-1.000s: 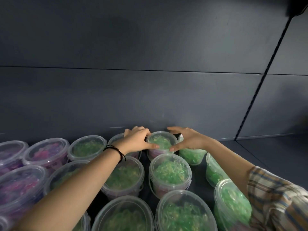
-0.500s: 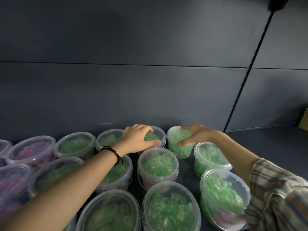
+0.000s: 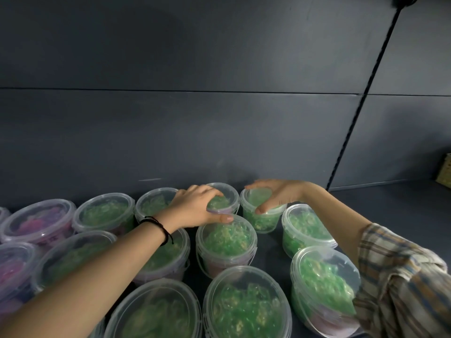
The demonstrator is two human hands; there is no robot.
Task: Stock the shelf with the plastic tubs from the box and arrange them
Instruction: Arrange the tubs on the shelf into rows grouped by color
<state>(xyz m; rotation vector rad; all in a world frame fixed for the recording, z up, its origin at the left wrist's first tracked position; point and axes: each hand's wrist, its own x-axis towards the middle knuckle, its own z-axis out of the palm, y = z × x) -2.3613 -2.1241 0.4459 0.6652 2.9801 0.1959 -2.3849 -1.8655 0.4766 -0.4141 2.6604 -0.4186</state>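
Several clear plastic tubs with green contents stand in rows on the dark shelf [image 3: 380, 206]. My left hand [image 3: 195, 207] grips the lid rim of a back-row tub [image 3: 225, 200], fingers curled over its far edge and thumb at the near edge. My right hand [image 3: 273, 195] holds the neighbouring back-row tub [image 3: 260, 218] from above, fingers arched over its lid and thumb on the near rim. That tub stands slightly apart from the others, close to the back wall.
Tubs with pink contents [image 3: 40, 219] fill the left end of the shelf. More green tubs [image 3: 244, 306] crowd the front rows. Bare shelf lies to the right, with a yellowish box [image 3: 445, 173] at the far right edge. A slotted upright [image 3: 358, 106] runs up the back wall.
My right hand left the middle tub and took the tub to its right. My left hand stayed on the middle tub. The view has shifted rightward.
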